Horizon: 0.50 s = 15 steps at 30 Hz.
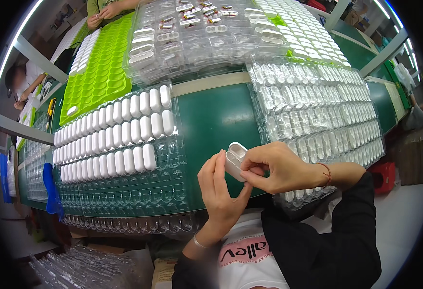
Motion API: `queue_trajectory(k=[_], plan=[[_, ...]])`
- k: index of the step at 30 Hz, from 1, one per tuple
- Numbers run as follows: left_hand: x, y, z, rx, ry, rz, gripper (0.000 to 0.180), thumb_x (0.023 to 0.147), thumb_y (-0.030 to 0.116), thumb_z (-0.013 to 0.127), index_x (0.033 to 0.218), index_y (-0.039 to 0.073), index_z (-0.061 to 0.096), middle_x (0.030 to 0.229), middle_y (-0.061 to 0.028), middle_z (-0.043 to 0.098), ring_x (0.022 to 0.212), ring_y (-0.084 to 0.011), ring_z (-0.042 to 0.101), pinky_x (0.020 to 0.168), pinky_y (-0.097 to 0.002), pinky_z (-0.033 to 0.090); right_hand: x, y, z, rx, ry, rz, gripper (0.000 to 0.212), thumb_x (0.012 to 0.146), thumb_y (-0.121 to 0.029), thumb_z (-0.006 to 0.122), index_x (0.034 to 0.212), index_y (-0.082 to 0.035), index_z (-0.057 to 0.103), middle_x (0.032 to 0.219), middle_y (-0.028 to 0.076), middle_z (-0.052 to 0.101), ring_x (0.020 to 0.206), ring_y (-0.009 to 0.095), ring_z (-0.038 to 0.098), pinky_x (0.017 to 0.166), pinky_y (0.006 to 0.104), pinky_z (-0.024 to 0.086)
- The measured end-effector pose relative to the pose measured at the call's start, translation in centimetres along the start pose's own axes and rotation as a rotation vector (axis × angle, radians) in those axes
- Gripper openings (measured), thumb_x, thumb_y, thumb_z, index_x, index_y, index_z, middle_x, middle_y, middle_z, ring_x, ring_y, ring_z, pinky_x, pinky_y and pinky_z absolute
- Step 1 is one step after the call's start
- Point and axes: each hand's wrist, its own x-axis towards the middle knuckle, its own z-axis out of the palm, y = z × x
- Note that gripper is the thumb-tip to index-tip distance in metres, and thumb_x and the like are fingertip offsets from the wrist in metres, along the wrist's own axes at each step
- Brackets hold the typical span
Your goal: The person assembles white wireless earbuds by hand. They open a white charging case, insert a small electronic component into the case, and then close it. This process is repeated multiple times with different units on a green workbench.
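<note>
Over the green table (211, 115), both hands hold a small white earbud charging case (233, 166) with its lid raised. My left hand (217, 190) grips the case from the left, thumb low and fingertips at its upper edge. My right hand (281, 166) pinches the case's right side between thumb and fingers. Whether a small part is also between those right fingertips is hidden. To the left, a clear plastic tray (134, 195) carries rows of closed white cases (120, 162). Its nearer rows of pockets hold no cases.
Stacked clear trays (312, 113) with rows of pockets stand at right. Behind, another clear tray stack (192, 58) bears open cases and small parts. Green trays (98, 82) lie at back left, with a yellow tool (51, 107) beside them. Another person's hands (101, 15) show at the back.
</note>
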Motion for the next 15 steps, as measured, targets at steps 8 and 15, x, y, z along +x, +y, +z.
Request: queue_trajectory(k=[8, 15], plan=[[0.5, -1.0, -0.5, 0.019, 0.033, -0.030, 0.076, 0.062, 0.008, 0.090, 0.127, -0.004, 0.053, 0.121, -0.0197, 0.058, 0.109, -0.0338, 0.058, 0.092, -0.0410, 0.049, 2.7, 0.7, -1.3, 0.035, -0.173, -0.102, 0.012, 0.082, -0.013, 0.070, 0.075, -0.004, 0.066, 0.063, 0.008, 0.061, 0.056, 0.025, 0.060, 0.053, 0.0351, 0.045], [0.1, 0.5, -2.0, -0.018, 0.042, -0.035, 0.075, 0.062, 0.011, 0.093, 0.123, -0.001, 0.050, 0.115, -0.0172, 0.056, 0.103, -0.0304, 0.059, 0.086, -0.0378, 0.050, 21.7, 8.0, -12.5, -0.567, 0.500, -0.352, 0.016, 0.084, -0.013, 0.064, 0.096, -0.007, 0.073, 0.089, 0.013, 0.072, 0.082, 0.031, 0.069, 0.071, 0.0421, 0.053]])
